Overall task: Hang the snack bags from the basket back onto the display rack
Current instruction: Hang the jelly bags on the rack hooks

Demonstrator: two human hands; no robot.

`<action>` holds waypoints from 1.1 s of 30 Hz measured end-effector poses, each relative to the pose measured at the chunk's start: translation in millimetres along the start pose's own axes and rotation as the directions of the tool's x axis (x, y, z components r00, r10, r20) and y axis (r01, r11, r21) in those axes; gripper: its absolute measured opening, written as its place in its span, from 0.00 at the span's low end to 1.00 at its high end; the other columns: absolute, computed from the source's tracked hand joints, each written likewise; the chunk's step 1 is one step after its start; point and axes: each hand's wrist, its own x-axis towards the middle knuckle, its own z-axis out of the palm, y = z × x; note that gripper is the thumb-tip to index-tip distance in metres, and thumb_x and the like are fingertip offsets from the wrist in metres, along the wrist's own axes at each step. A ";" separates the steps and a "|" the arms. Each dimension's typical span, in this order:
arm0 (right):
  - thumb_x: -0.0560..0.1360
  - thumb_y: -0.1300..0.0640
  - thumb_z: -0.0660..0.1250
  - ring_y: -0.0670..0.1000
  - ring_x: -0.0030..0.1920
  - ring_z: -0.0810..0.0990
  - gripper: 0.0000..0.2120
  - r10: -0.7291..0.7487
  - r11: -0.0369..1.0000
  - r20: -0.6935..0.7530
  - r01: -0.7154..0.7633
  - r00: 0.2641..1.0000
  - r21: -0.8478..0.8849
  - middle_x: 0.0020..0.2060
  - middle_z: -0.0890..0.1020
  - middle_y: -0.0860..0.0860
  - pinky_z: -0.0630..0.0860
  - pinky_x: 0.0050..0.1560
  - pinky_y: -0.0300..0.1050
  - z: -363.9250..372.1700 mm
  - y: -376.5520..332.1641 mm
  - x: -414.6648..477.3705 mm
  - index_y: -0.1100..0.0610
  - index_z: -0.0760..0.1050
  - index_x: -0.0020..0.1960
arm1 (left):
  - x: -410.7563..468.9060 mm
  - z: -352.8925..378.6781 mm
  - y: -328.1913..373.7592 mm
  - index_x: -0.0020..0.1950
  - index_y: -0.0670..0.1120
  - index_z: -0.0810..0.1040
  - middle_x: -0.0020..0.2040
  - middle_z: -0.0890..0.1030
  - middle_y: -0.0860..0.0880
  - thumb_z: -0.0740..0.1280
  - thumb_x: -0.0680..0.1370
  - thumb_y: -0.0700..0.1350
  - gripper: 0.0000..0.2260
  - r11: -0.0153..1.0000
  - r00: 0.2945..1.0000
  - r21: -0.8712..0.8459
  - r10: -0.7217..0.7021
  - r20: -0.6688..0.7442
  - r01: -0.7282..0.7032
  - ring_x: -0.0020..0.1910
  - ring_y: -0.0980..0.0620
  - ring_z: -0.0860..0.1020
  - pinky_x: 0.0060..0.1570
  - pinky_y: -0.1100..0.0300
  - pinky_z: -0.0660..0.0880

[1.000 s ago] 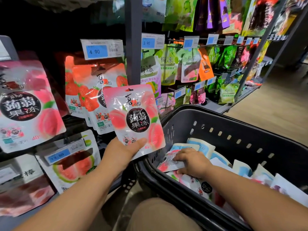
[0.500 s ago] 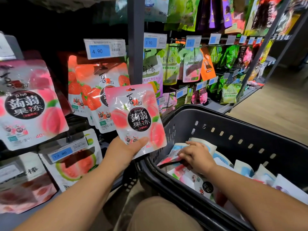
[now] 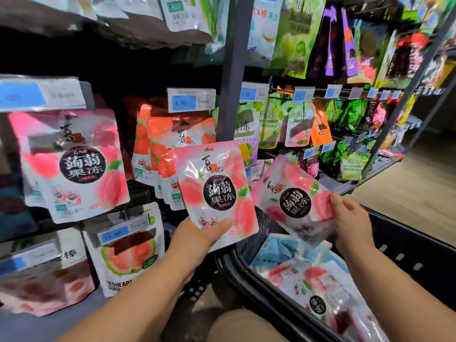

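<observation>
From the head camera, the person stands close to the display rack [image 3: 230,70], whose grey upright post runs down the middle of the picture. The left hand [image 3: 197,233] grips a pink peach jelly bag [image 3: 217,191] by its bottom edge, thumb laid across the front and fingers behind. The bag is upright and faces the camera, held in front of the rack, just left of the basket.

The right hand [image 3: 350,218] pinches a second peach bag [image 3: 293,201] at its right side, fingers curled round the edge. This bag is tilted, its top leaning to the left, and it is held above the near-left corner of the black basket [image 3: 407,257]. The two bags in the hands sit side by side, close together; whether their edges touch I cannot tell.

More snack bags [image 3: 308,280], pink and pale blue, lie loose in the bottom of the basket.

On the rack to the left, a matching hanging peach bag [image 3: 74,166] fills a hook. Red strawberry bags [image 3: 167,149] hang behind the bag in the left hand, under a price tag [image 3: 190,101] reading 4.90. Lower left hangs a red-fleshed fruit bag [image 3: 128,253]. Right of the post hang green bags [image 3: 269,124], and further right is a wooden floor [image 3: 419,193].
</observation>
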 end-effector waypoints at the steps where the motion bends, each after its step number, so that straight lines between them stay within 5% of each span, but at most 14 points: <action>1: 0.81 0.54 0.65 0.48 0.33 0.81 0.07 0.031 0.995 -0.006 -0.030 1.000 0.092 0.39 0.82 0.54 0.75 0.31 0.36 1.6 -10.3 -3.5 0.56 0.79 0.49 | -1.7 -1.1 1.6 0.58 0.50 0.82 0.53 0.86 0.52 0.80 0.64 0.51 0.24 1.000 1.000 -0.011 0.002 -0.002 -0.002 0.55 0.50 0.83 0.64 0.45 0.74; 3: 0.81 0.55 0.64 0.44 0.31 0.83 0.06 0.086 0.958 0.023 -0.089 0.996 0.274 0.36 0.84 0.51 0.76 0.27 0.35 5.5 -27.4 -9.4 0.56 0.79 0.50 | -4.2 -5.0 4.3 0.58 0.50 0.82 0.52 0.86 0.52 0.80 0.66 0.48 0.21 1.000 1.000 -0.018 0.012 -0.017 -0.012 0.54 0.51 0.83 0.64 0.45 0.75; 6: 0.80 0.52 0.65 0.52 0.42 0.86 0.09 0.141 0.903 0.121 -0.178 0.983 0.391 0.45 0.87 0.54 0.81 0.39 0.48 22.1 -43.1 -19.2 0.56 0.80 0.54 | -7.0 -9.9 8.8 0.58 0.49 0.82 0.52 0.86 0.53 0.76 0.72 0.42 0.15 0.999 0.999 -0.040 0.029 -0.030 -0.030 0.53 0.52 0.84 0.64 0.46 0.75; 10: 0.79 0.49 0.65 0.59 0.55 0.83 0.15 0.220 0.824 0.213 -0.299 0.952 0.481 0.54 0.85 0.57 0.77 0.58 0.65 54.6 -55.9 -42.5 0.56 0.79 0.61 | -14.0 -13.3 20.3 0.57 0.50 0.82 0.51 0.86 0.53 0.77 0.67 0.50 0.19 0.995 0.995 -0.058 0.078 -0.064 -0.082 0.52 0.52 0.84 0.63 0.46 0.76; 16: 0.80 0.51 0.64 0.52 0.36 0.86 0.11 0.216 0.753 0.334 -0.375 0.917 0.541 0.38 0.87 0.53 0.78 0.50 0.58 104.0 -75.1 -74.9 0.57 0.81 0.52 | -24.8 -28.3 38.6 0.58 0.52 0.81 0.50 0.86 0.57 0.74 0.74 0.47 0.13 0.989 0.988 -0.072 0.119 -0.100 -0.126 0.49 0.59 0.83 0.54 0.59 0.77; 24: 0.80 0.55 0.64 0.53 0.34 0.85 0.10 0.141 0.805 0.456 -0.370 0.879 0.464 0.37 0.86 0.56 0.82 0.37 0.50 154.5 -89.2 -119.7 0.58 0.81 0.46 | -32.2 -58.8 59.7 0.52 0.50 0.84 0.47 0.87 0.54 0.79 0.69 0.49 0.14 0.995 0.972 -0.011 0.096 -0.214 -0.101 0.49 0.52 0.84 0.56 0.51 0.79; 28: 0.81 0.52 0.63 0.61 0.50 0.83 0.13 0.046 0.884 0.500 -0.268 0.865 0.383 0.51 0.84 0.63 0.77 0.57 0.62 168.0 -82.5 -123.8 0.60 0.82 0.51 | -32.6 -80.3 68.9 0.53 0.51 0.84 0.49 0.86 0.54 0.79 0.58 0.57 0.25 0.996 0.969 0.010 0.091 -0.232 -0.091 0.51 0.51 0.84 0.60 0.46 0.78; 33: 0.65 0.51 0.79 0.61 0.52 0.84 0.22 -0.048 0.985 0.677 -0.079 0.734 0.156 0.51 0.85 0.60 0.78 0.58 0.62 173.1 -75.9 -122.7 0.58 0.80 0.55 | -37.0 -107.5 73.9 0.50 0.50 0.84 0.46 0.87 0.53 0.82 0.63 0.51 0.18 0.993 0.960 0.118 0.055 -0.276 -0.023 0.49 0.50 0.84 0.59 0.45 0.78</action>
